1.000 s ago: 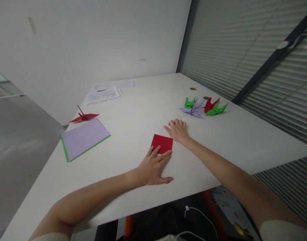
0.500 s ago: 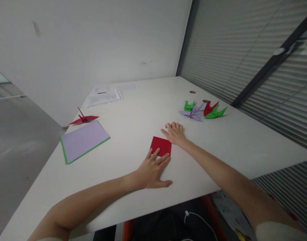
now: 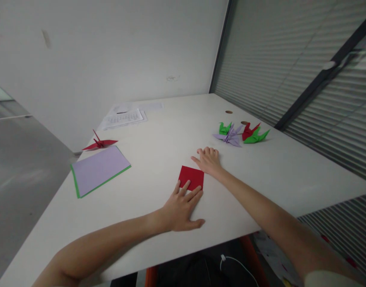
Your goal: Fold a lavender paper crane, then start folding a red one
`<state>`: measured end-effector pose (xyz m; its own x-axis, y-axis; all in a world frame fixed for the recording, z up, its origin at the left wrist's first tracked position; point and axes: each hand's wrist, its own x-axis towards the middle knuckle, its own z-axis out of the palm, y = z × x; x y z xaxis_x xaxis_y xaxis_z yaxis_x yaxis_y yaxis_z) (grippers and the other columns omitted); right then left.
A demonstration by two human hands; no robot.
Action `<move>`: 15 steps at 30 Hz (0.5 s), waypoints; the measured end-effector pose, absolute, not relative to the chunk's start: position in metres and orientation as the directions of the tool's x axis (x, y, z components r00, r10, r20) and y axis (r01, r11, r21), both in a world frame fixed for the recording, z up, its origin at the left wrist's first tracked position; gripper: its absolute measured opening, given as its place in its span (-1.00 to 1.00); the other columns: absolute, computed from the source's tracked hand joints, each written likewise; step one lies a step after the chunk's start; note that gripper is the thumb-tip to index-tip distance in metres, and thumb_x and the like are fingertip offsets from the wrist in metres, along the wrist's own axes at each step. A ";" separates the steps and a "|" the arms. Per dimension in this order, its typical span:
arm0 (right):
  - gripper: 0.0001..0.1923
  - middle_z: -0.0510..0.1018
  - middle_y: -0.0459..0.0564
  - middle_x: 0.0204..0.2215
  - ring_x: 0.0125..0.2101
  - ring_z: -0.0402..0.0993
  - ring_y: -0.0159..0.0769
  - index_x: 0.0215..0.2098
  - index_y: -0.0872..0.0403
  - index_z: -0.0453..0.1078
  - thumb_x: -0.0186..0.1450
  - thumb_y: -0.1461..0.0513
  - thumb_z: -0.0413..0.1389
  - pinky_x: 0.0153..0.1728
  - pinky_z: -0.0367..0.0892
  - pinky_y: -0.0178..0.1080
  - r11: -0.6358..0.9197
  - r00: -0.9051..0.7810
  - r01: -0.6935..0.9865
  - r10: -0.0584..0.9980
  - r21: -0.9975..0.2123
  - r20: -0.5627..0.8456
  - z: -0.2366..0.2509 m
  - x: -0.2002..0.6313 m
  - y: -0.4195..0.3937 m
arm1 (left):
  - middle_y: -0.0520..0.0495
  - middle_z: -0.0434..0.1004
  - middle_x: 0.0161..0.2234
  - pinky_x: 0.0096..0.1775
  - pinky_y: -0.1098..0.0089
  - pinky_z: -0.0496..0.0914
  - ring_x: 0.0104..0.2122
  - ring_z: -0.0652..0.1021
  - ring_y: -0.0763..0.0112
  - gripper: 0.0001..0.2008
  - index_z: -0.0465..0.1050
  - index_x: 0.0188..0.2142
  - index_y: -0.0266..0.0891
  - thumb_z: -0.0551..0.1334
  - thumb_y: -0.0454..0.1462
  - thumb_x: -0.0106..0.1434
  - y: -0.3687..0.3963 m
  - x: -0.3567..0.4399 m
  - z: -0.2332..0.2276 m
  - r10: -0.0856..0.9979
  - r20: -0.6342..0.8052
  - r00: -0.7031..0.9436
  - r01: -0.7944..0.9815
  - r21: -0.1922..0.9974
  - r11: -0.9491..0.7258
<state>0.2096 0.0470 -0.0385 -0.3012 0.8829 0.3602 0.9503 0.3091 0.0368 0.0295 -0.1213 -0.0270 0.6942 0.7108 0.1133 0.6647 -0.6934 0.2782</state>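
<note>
A small red square of folded paper point(image 3: 191, 176) lies flat on the white table. My left hand point(image 3: 183, 207) rests on its near edge, fingers spread and fingertips on the paper, thumb stretched out to the right on the tabletop. Just beyond the paper's upper right corner, my right hand point(image 3: 208, 160) lies on the table. Its thumb is apart and its fingers are loosely bent, with nothing visible in them. The underside of the right hand is hidden.
A stack of purple and green paper point(image 3: 101, 167) lies at left, with a red paper crane point(image 3: 100, 143) behind it. Several cranes, including a purple one point(image 3: 231, 136), stand at right. Printed sheets point(image 3: 124, 117) lie at the back. Blinds point(image 3: 290, 67) border the table's right side.
The whole view has shifted very slightly. Both hands and the red paper keep the same positions on the table.
</note>
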 end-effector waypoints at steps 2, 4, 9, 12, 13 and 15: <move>-0.50 0.41 0.21 -0.14 -0.11 0.24 0.01 -0.05 0.08 0.37 0.38 -0.10 -0.14 -0.08 0.03 -0.02 0.280 -0.249 0.960 0.886 -0.023 0.392 -0.035 0.209 0.047 | -0.17 0.03 0.34 0.25 -0.22 -0.16 0.32 0.00 -0.22 -0.16 -0.09 0.37 -0.20 0.05 0.17 0.25 -0.122 0.029 -0.028 0.711 0.114 0.694 0.664 0.279 -0.693; -0.52 0.41 0.19 -0.14 -0.12 0.24 -0.01 -0.05 0.06 0.36 0.40 -0.07 -0.18 -0.09 0.05 -0.05 0.234 -0.167 0.966 0.891 -0.112 0.422 -0.032 0.204 0.039 | -0.16 0.03 0.34 0.25 -0.22 -0.16 0.32 -0.01 -0.23 -0.15 -0.09 0.37 -0.20 0.05 0.17 0.25 -0.121 0.030 -0.029 0.713 0.116 0.691 0.666 0.280 -0.691; -0.50 0.41 0.15 -0.13 -0.08 0.23 -0.04 -0.01 0.02 0.36 0.40 -0.10 -0.19 -0.01 0.01 -0.04 0.472 -0.428 0.881 0.819 -0.023 0.383 -0.039 0.197 0.023 | -0.20 0.04 0.34 0.26 -0.19 -0.14 0.32 0.02 -0.22 -0.16 -0.06 0.36 -0.22 0.04 0.18 0.24 -0.123 0.031 -0.032 0.713 0.133 0.689 0.674 0.244 -0.697; -0.45 0.41 0.20 -0.11 -0.07 0.22 0.00 0.00 0.06 0.37 0.38 -0.12 -0.18 0.01 -0.03 0.00 0.390 -0.381 0.919 0.839 0.058 0.389 -0.043 0.209 0.037 | -0.27 0.01 0.34 0.26 -0.15 -0.08 0.31 0.03 -0.22 -0.14 -0.02 0.35 -0.30 0.03 0.19 0.25 -0.127 0.032 -0.032 0.720 0.131 0.682 0.688 0.220 -0.692; -0.44 0.41 0.21 -0.12 -0.08 0.22 0.01 0.00 0.07 0.37 0.38 -0.13 -0.18 0.00 -0.02 0.01 0.371 -0.370 0.926 0.847 0.074 0.381 -0.043 0.214 0.043 | -0.29 0.01 0.34 0.25 -0.14 -0.05 0.31 0.04 -0.22 -0.13 0.00 0.34 -0.32 0.03 0.20 0.24 -0.127 0.032 -0.031 0.721 0.130 0.681 0.690 0.215 -0.691; -0.43 0.43 0.19 -0.14 -0.10 0.24 0.00 0.02 0.06 0.37 0.38 -0.13 -0.19 -0.01 -0.01 0.00 0.395 -0.399 0.915 0.849 0.086 0.345 -0.043 0.222 0.052 | -0.29 0.06 0.32 0.24 -0.11 0.01 0.30 0.10 -0.19 -0.14 0.05 0.32 -0.29 0.03 0.22 0.23 -0.127 0.031 -0.029 0.719 0.137 0.682 0.690 0.208 -0.693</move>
